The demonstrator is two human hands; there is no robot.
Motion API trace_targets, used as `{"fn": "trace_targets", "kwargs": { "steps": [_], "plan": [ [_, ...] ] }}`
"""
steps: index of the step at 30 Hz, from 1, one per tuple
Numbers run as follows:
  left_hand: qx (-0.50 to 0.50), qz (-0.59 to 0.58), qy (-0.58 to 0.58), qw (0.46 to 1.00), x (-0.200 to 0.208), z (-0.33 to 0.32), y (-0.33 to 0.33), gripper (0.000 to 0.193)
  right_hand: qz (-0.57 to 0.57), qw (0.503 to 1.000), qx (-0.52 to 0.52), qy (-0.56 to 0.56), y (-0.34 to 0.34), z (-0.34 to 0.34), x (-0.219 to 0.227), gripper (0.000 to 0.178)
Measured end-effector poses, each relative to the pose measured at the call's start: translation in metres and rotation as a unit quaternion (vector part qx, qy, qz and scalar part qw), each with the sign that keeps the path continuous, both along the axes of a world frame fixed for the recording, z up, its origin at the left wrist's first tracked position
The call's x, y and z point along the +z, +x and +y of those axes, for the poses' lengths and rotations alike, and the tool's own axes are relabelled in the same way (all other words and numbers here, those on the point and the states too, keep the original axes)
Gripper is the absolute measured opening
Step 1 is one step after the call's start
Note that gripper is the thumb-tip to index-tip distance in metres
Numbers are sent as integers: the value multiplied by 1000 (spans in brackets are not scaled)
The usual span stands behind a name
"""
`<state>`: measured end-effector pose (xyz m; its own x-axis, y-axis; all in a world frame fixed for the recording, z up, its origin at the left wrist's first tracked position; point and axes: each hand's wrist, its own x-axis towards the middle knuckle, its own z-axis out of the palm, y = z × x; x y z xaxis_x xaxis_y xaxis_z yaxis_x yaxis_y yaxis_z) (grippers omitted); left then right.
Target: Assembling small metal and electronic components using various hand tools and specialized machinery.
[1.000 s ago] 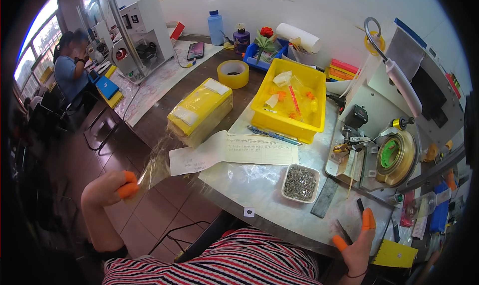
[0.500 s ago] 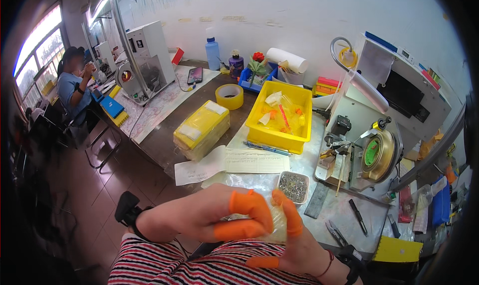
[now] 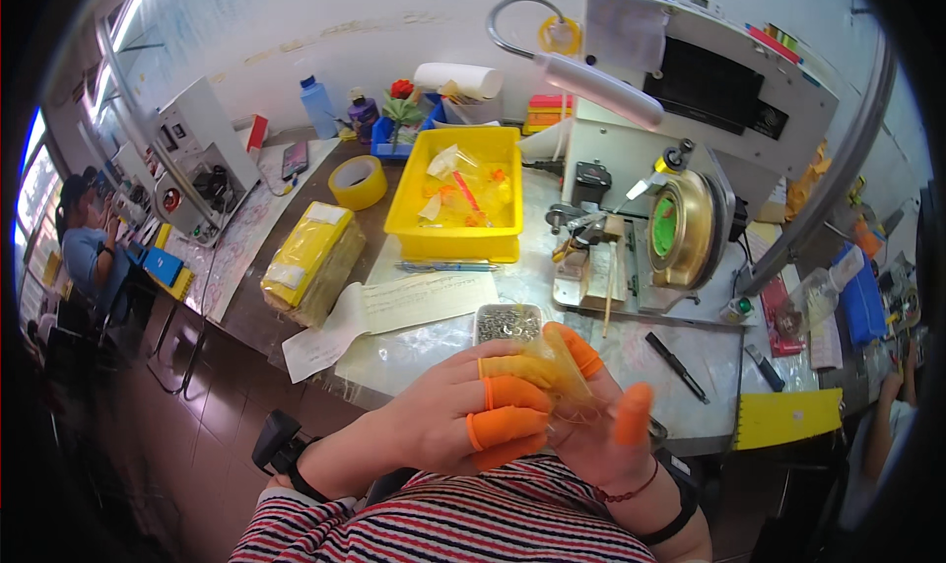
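My left hand [image 3: 458,405], with orange finger covers on its fingers, is closed on a crumpled clear plastic bag [image 3: 576,378]. My right hand [image 3: 597,447] lies against the bag from the other side. Its orange-covered index finger rests along the bag and the covered thumb stands well apart; the remaining fingers are hidden. What the bag contains, if anything, I cannot make out. Just beyond my fingers stands a small white square dish [image 3: 507,321] of little metal parts, partly covered by my left hand.
A yellow bin [image 3: 404,230] holding plastic bags stands beyond papers [image 3: 424,302] and pens. Left of it are a yellow-wrapped block [image 3: 313,258] and a tape roll [image 3: 357,183]. A machine with a brass wheel [image 3: 682,230] is at right, near a black pen [image 3: 676,366]. People sit farther off.
The view has swung right, so the bench things sit farther left. My left fingers have come over the bag, and my right thumb has lifted away from the palm.
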<state>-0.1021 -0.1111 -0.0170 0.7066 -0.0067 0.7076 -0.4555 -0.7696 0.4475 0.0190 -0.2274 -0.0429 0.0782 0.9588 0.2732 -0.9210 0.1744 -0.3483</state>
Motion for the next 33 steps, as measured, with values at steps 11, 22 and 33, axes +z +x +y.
{"fn": "trace_targets", "kwargs": {
  "steps": [11, 22, 33],
  "plan": [
    [82, -52, -205, 974, -22, -3, 1, 67, -226, 921, -285, -136, 20, -13, -6, 26],
    [-66, 245, -535, 806, -14, -12, 21, 32, -709, 558, -431, -2, 25, -18, -9, 42],
    [143, 32, -71, 987, -12, -20, 25, 33, -405, 862, -260, -159, 24, -28, -19, 29]
  ]
}}
